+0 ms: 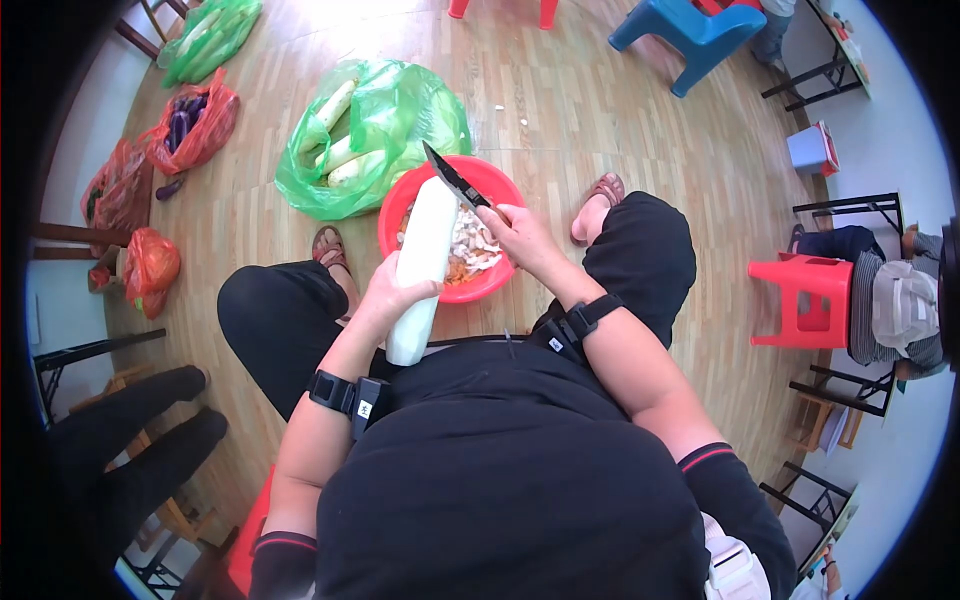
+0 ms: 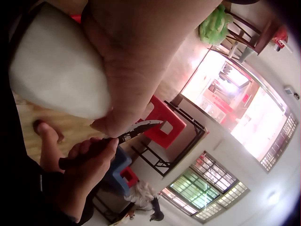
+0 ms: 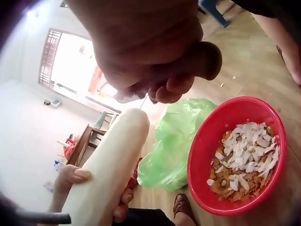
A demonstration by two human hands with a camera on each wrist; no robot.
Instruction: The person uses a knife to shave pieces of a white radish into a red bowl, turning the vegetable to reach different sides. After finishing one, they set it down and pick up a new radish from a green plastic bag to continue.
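A long white peeled radish (image 1: 425,240) is gripped near its lower part by the left hand (image 1: 392,290), its upper end over a red basin (image 1: 505,283). The right hand (image 1: 525,240) holds a knife (image 1: 455,178) by its handle, the dark blade pointing up and left beside the radish's upper end. In the right wrist view the basin (image 3: 195,181) holds white shavings and orange-brown scraps, and the radish (image 3: 113,165) is smooth and pale. The left wrist view shows the knife blade (image 2: 141,128) beyond the left hand (image 2: 136,56).
Beyond the basin lies a green bag (image 1: 300,180) with more white radishes. Red bags (image 1: 222,125), one with eggplants, stand at the left on the wooden floor. A blue stool (image 1: 690,40) is at the upper right, a red stool (image 1: 815,300) farther right, with people nearby.
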